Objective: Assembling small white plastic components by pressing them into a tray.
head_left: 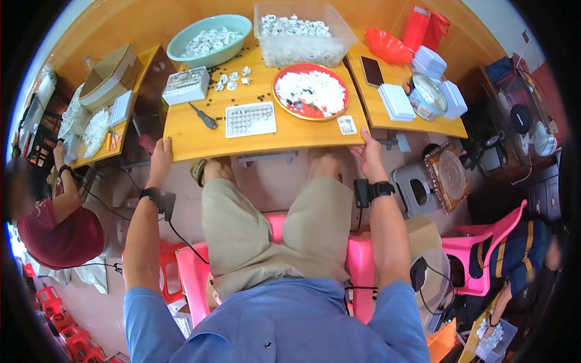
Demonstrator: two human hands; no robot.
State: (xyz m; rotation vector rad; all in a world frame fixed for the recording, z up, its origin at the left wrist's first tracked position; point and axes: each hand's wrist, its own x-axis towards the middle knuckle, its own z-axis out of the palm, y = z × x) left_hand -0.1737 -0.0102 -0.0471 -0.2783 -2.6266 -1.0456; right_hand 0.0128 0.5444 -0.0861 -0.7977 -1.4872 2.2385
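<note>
We see a white label [347, 124] at the table's [200, 140] near right corner, a white tray [250, 118] mid-table. Our left hand [161, 155] and right hand [368, 152] each clamp the table's near edge, arms outstretched.

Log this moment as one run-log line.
left hand: grips low wooden table left edge | right hand: grips right edge | white grid tray: untouched

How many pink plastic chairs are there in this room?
2. One chair is under the person, showing beside the legs; the other chair stands at the right. More may be hidden.
</note>
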